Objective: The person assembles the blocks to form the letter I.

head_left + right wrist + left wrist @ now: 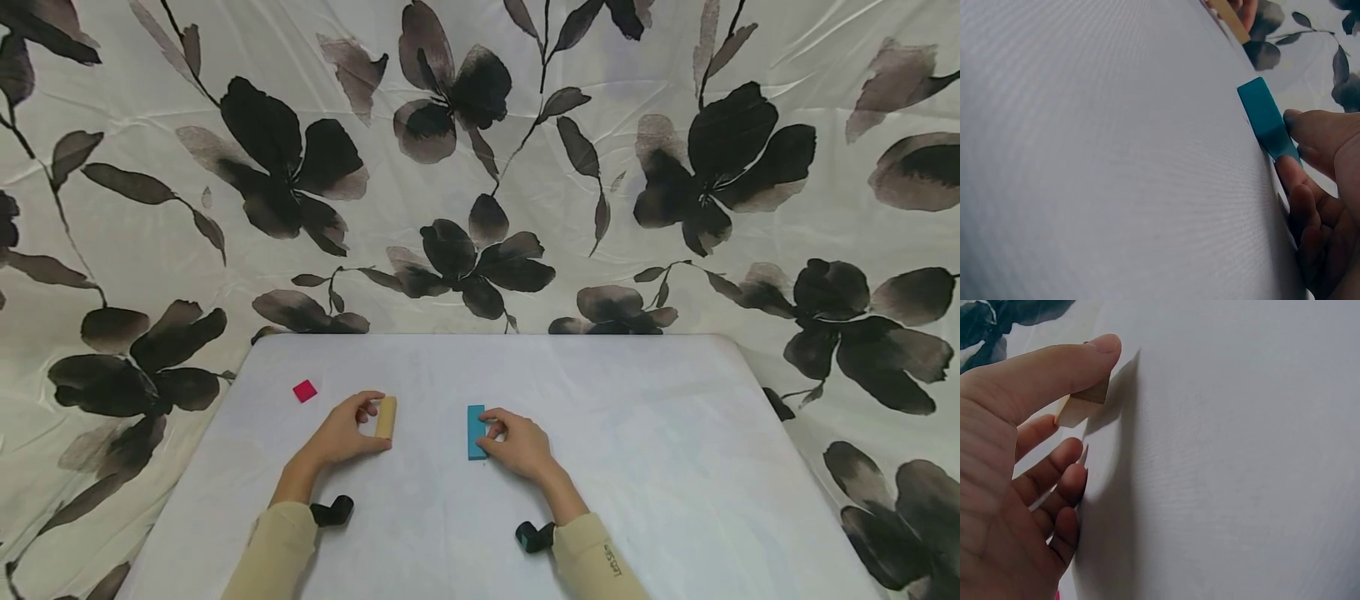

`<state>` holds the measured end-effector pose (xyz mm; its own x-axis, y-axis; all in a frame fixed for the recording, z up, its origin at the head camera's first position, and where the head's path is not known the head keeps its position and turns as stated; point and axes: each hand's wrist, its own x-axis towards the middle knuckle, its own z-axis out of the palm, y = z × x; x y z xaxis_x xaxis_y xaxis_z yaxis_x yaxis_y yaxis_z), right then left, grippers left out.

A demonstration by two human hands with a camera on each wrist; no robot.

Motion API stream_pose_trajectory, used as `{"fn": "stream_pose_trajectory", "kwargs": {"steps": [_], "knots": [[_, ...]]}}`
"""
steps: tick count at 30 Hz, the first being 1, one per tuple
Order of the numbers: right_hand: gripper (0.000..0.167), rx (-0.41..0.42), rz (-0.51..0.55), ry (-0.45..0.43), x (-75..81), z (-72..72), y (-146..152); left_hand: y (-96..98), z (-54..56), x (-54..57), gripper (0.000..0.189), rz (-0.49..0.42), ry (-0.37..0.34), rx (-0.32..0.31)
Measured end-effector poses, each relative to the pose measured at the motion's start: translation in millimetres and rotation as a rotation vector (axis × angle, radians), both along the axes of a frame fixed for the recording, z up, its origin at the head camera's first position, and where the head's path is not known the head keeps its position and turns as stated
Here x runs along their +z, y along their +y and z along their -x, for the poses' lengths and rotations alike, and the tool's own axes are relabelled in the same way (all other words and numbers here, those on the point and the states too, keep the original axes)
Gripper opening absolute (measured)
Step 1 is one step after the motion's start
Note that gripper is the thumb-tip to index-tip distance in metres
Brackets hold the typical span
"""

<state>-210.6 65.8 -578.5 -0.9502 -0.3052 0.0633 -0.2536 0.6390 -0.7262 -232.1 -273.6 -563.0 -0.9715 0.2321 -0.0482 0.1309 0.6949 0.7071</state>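
Observation:
In the head view my left hand (347, 429) holds a light wooden block (386, 417) by its ends, thumb at the near end and index finger at the far end. The left wrist view shows the thumb over the end of this block (1082, 407), and the other fingers curl loosely below. My right hand (517, 442) has its thumb and index fingertip at the right side of a blue rectangular block (476, 433). In the right wrist view, fingertips meet the edge of the blue block (1264, 112), which lies close over the white tabletop.
A small red square piece (304, 391) lies on the white table (637, 417), left of the wooden block. Behind the table hangs a white cloth (585, 192) with dark flowers. A black wrist device (332, 511) sits by the left sleeve, another (534, 537) by the right.

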Motion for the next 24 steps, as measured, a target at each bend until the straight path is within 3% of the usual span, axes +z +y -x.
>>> {"fn": "stream_pose_trajectory", "kwargs": {"steps": [13, 24], "knots": [[0.040, 0.015, -0.009, -0.013, 1.4, 1.8, 1.3, 14.6, -18.0, -2.9, 0.084, 0.009, 0.023, 0.024], [0.042, 0.026, 0.066, -0.086, 6.8, 9.2, 4.8, 27.9, -36.7, -0.4, 0.085, -0.024, 0.015, 0.036]]}}
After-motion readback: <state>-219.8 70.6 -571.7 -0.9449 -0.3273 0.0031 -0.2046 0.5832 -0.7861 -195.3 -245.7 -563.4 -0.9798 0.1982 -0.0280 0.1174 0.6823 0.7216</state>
